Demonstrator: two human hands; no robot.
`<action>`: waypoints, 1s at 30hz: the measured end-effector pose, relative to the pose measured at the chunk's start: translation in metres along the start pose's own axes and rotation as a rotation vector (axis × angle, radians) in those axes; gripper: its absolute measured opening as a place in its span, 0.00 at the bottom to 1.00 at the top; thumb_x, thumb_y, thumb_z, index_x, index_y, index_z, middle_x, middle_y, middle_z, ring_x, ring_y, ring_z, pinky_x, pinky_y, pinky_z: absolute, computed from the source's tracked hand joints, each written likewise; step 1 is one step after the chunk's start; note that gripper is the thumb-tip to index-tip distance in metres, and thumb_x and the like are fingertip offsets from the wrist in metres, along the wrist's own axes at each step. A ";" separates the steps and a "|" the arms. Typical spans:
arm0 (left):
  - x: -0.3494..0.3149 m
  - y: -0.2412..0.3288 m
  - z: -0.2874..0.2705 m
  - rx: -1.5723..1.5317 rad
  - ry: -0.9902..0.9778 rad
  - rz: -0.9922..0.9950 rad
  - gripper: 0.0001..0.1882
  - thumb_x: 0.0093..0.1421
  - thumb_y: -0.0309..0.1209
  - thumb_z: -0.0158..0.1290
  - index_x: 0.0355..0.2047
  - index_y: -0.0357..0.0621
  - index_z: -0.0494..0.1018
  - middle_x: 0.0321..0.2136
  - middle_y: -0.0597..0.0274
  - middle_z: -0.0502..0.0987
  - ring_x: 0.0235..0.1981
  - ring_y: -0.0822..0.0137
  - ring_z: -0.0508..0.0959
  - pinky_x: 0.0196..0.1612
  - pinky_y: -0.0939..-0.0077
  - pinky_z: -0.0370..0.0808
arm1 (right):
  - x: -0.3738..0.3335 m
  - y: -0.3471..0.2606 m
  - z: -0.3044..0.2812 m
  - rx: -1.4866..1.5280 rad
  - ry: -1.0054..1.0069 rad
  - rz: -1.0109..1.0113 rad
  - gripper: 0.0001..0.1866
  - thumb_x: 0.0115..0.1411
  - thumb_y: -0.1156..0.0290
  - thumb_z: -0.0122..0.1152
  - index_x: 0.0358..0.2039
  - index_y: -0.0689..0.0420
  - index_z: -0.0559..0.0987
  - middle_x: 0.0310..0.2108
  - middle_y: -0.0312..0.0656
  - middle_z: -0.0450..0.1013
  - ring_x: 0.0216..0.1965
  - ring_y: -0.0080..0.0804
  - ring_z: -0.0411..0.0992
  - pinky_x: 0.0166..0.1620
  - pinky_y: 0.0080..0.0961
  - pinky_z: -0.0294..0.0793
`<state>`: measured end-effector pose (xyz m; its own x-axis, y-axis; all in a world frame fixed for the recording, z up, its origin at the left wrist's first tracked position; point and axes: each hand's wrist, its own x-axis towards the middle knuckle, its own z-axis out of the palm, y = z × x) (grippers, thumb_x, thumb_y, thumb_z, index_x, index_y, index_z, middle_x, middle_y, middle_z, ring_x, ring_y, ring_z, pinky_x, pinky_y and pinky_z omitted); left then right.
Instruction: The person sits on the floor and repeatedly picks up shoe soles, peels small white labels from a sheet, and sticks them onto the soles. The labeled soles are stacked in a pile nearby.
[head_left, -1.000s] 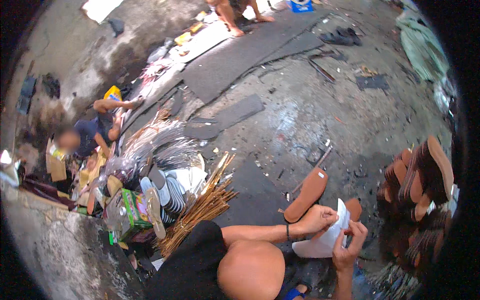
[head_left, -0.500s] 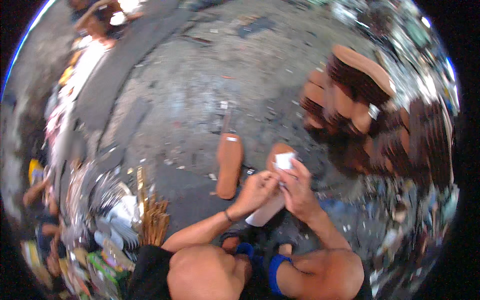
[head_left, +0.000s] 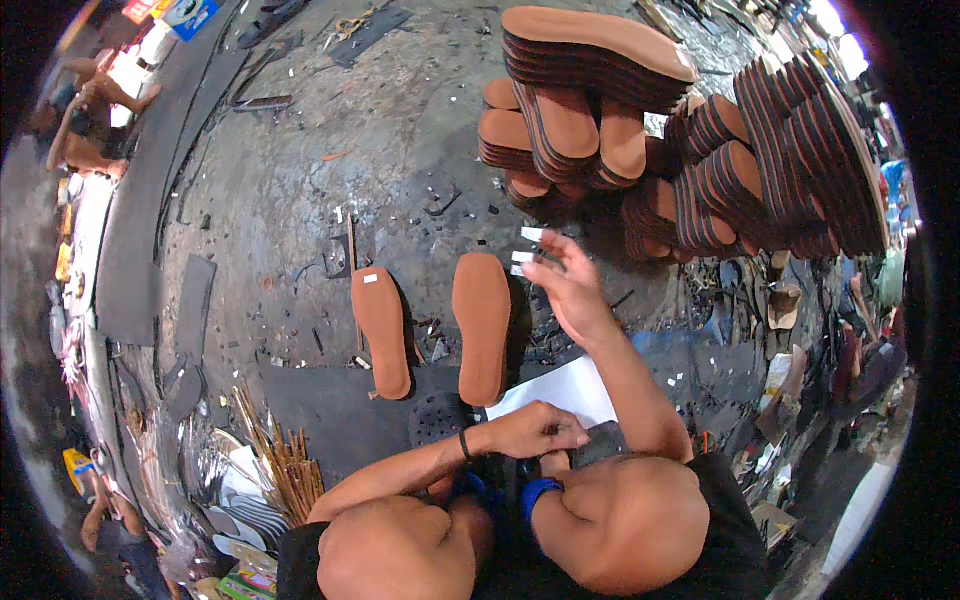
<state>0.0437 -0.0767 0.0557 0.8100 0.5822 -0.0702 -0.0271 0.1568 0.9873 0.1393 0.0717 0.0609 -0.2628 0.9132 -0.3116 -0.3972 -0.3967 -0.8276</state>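
Two tan insoles lie side by side on the floor. The left insole (head_left: 381,335) has a small white label (head_left: 371,279) near its far end; no label shows on the right insole (head_left: 481,330). My right hand (head_left: 568,290) hovers to the right of that insole, fingers apart, with small white labels (head_left: 533,235) clinging to the fingertips. Close to my knees, my left hand (head_left: 535,430) has its fingers curled together at the near edge of a white sheet (head_left: 565,392). Whatever those fingers hold is hidden.
Tall stacks of tan-topped insoles (head_left: 590,55) stand at the far right, with more stacked insoles (head_left: 735,190) beside them. Thin brown sticks (head_left: 290,460) stand at the near left. Dark scraps and white bits litter the floor. Other people's arms (head_left: 90,110) show at the left.
My hands, together over an insole and the white sheet before, have come apart. The right has moved away with labels on its fingertips; the left has drawn nearer my knees. My view has shifted right.
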 end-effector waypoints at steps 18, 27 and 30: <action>0.004 -0.041 -0.101 0.939 0.969 -0.403 0.53 0.46 0.48 0.64 0.65 0.36 0.52 0.66 0.36 0.49 0.66 0.39 0.53 0.64 0.46 0.53 | 0.056 0.076 -0.009 -0.973 0.196 -0.348 0.34 0.44 0.79 0.72 0.50 0.57 0.64 0.52 0.48 0.55 0.42 0.35 0.71 0.41 0.27 0.77; -0.055 -0.017 -0.138 0.839 1.182 -0.468 0.52 0.43 0.40 0.65 0.65 0.34 0.53 0.65 0.35 0.51 0.67 0.40 0.50 0.67 0.50 0.50 | 0.045 0.076 -0.019 -0.197 0.329 0.081 0.22 0.58 0.78 0.65 0.48 0.61 0.64 0.41 0.43 0.73 0.41 0.28 0.76 0.45 0.24 0.74; -0.068 -0.017 -0.145 1.084 1.117 -0.606 0.53 0.42 0.42 0.67 0.65 0.38 0.53 0.65 0.37 0.51 0.67 0.39 0.51 0.67 0.49 0.50 | 0.046 0.081 -0.007 -0.232 0.262 0.093 0.22 0.58 0.78 0.65 0.48 0.61 0.64 0.38 0.43 0.74 0.39 0.28 0.76 0.42 0.23 0.75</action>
<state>-0.0957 -0.0029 0.0233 -0.2500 0.9673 -0.0430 0.8902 0.2471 0.3828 0.1009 0.0828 -0.0234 -0.0417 0.8793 -0.4745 -0.1637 -0.4745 -0.8649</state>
